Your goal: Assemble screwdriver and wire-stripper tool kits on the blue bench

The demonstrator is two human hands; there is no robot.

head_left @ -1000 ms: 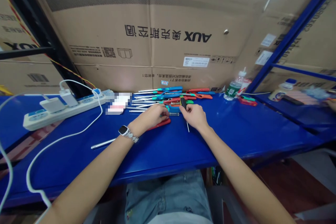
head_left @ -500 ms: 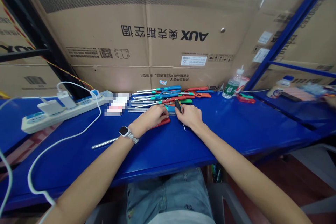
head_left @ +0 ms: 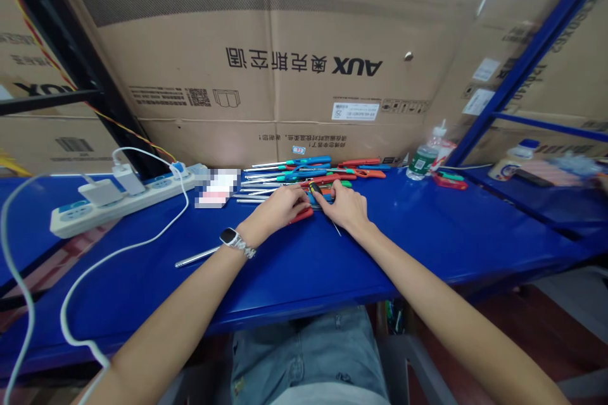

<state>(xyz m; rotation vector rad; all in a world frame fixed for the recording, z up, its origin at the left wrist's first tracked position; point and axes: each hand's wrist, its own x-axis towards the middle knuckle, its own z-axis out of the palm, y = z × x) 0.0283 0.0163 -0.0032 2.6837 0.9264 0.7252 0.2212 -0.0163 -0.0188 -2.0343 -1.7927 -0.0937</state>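
My right hand (head_left: 350, 205) tilts its gripped screwdriver (head_left: 315, 190) into likely reach of the red tool (head_left: 303, 216) my left hand (head_left: 280, 207) clasps near the back edge of the tabletop (head_left: 403, 221).

Open tabletop (head_left: 427, 221) in front of the bottle (head_left: 420, 162); piled lighters (head_left: 311, 172) along the back, power strip (head_left: 151, 185) leftward.

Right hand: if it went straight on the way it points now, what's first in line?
Probably the pile of coloured handles just beyond the right hand; depth is hard to judge, and the left hand sits close beside that line.
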